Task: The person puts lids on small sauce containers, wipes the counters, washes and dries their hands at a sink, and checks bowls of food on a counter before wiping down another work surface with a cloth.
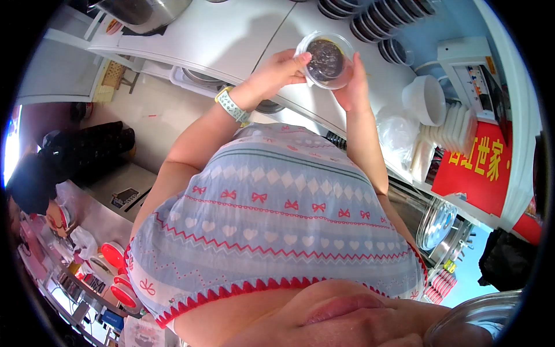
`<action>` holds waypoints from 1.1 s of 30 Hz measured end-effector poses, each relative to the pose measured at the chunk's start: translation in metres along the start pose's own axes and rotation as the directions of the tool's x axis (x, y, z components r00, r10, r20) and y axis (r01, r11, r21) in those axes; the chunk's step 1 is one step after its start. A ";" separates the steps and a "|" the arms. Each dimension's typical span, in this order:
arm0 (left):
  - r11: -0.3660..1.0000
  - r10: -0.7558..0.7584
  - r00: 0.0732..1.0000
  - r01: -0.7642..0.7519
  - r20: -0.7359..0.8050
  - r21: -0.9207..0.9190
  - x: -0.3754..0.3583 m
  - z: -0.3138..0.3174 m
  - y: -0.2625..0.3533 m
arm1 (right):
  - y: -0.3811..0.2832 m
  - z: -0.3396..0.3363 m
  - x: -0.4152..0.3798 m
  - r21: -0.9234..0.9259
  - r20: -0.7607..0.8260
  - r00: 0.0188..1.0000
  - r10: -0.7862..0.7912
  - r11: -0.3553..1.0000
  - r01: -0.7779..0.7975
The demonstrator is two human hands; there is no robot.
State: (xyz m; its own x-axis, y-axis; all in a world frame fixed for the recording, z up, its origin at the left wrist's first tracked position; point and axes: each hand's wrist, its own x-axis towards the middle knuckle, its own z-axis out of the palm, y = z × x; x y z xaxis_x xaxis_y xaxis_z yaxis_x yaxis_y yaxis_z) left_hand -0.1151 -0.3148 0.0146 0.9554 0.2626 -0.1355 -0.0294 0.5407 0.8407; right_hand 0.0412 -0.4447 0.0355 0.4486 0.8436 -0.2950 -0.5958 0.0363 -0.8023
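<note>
Over the counter, a round clear plastic tub [325, 60] with dark, glossy contents is held between both hands. My left hand [287, 68], with a pale watch at its wrist, grips the tub's near-left side, thumb at the rim. Around the opposite side, my right hand [354, 85] is closed with its fingers along the wall; some fingers are hidden behind the tub. More tubs with dark contents [381, 23] are lined up and stacked along the counter's back right.
A white counter [243, 43] runs across the front. A metal pot [141, 13] stands at its left end. At right are a white bowl [425, 99], clear plastic bags [399, 133], stacked white containers [450, 130] and a red sign [471, 168]. Another person [34, 179] is at far left.
</note>
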 end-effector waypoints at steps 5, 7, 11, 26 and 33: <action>0.904 0.187 0.982 -0.182 -0.025 -0.386 0.007 0.010 -0.006 | 0.022 -0.005 0.003 0.033 -0.041 0.997 -0.070 0.997 0.072; 0.885 0.194 0.980 -0.195 -0.046 -0.422 0.005 0.009 -0.006 | 0.028 -0.007 0.003 -0.147 -0.138 0.979 -0.152 0.980 0.132; 0.918 0.232 0.961 -0.268 -0.152 -0.293 0.000 0.011 -0.012 | 0.026 0.005 -0.003 -0.636 -0.087 0.815 -0.573 0.662 0.397; 0.708 0.128 0.988 -0.029 0.089 -0.706 0.013 0.020 0.009 | 0.004 0.016 -0.007 -0.792 0.529 0.699 -0.482 0.015 0.610; 0.752 -0.046 0.918 0.290 0.393 -0.591 0.027 -0.008 -0.003 | -0.021 0.030 -0.018 -0.665 0.745 0.589 -0.314 -0.286 0.690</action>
State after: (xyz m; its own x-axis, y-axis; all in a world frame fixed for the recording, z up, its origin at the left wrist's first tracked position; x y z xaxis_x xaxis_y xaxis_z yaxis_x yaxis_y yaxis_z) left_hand -0.0911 -0.3029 0.0039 0.9943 -0.0977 0.0431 0.0816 0.9555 0.2834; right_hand 0.0259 -0.4440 0.0737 -0.0454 0.8844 0.4645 0.9229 0.2151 -0.3193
